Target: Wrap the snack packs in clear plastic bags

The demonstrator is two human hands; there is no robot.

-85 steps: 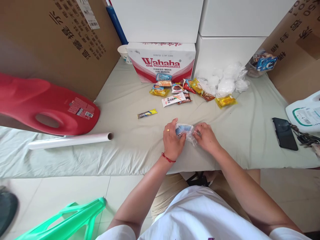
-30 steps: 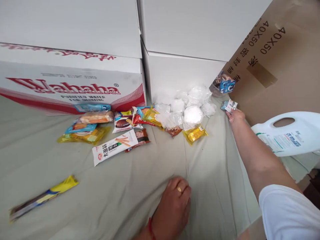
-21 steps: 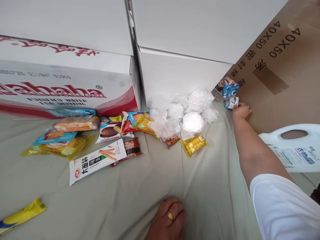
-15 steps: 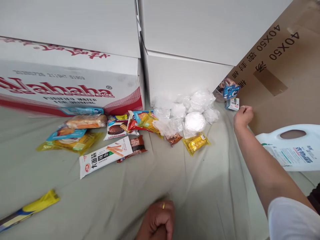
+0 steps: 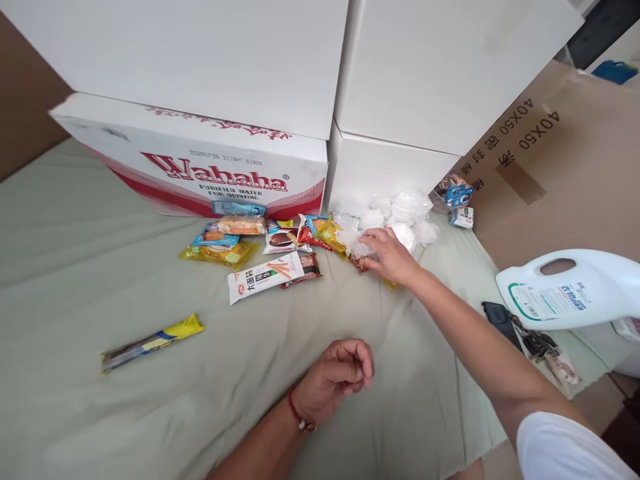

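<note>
My right hand (image 5: 393, 257) reaches over the pile of clear plastic-wrapped white bundles (image 5: 407, 207). Its thumb and fingers are apart, beside a small brown snack packet (image 5: 357, 261); whether they touch it I cannot tell. Partly behind that hand lies a yellow packet (image 5: 390, 285). My left hand (image 5: 340, 373), with a red bracelet at the wrist, rests low over the sheet with fingers loosely curled and nothing visible in them. To its upper left are a white snack stick packet (image 5: 265, 275) and a long yellow-and-blue wrapped bar (image 5: 153, 342).
Behind the snacks stand a Wahaha water carton (image 5: 215, 170) and white boxes (image 5: 395, 163). Several bread packets (image 5: 220, 253) lie at left. On the right are a brown cardboard panel (image 5: 545, 180), small blue packets (image 5: 459, 195), a white detergent bottle (image 5: 575, 293) and a black object (image 5: 500, 322).
My right hand has moved left from the small packets by the cardboard to the plastic-wrapped pile, its fingers spreading. My left hand has come further into view. The camera view has shifted.
</note>
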